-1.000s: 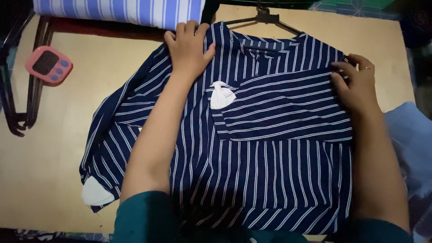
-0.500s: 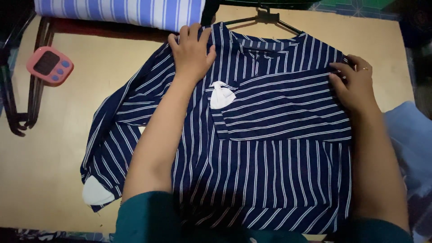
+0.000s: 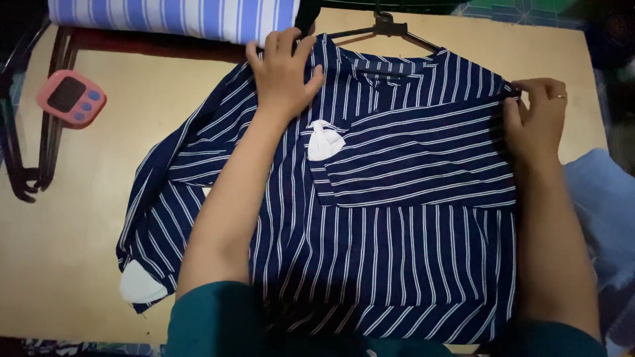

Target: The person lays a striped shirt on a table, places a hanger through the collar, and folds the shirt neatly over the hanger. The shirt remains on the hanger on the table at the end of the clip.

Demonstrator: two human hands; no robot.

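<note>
A navy blouse with thin white stripes (image 3: pixel 397 258) lies front-up on a tan table (image 3: pixel 86 218). One sleeve is folded across the chest, and its white knotted cuff (image 3: pixel 324 140) rests near the middle. The other sleeve spreads toward the lower left and ends in a white cuff (image 3: pixel 140 284). My left hand (image 3: pixel 284 73) lies flat on the left shoulder with its fingers spread. At the right shoulder seam, my right hand (image 3: pixel 537 116) pinches the fold's edge; a ring is on one finger.
A black hanger (image 3: pixel 387 28) lies at the collar. Blue and white striped cloth (image 3: pixel 178 16) sits at the table's back edge. A pink digital timer (image 3: pixel 71 98) is at the left, beside a dark chair frame (image 3: pixel 40 152). Light blue fabric (image 3: pixel 605 211) lies at the right.
My right hand has shifted slightly up and outward along the shoulder edge, its fingertips now pinching the fold. My left hand and the blouse have hardly moved.
</note>
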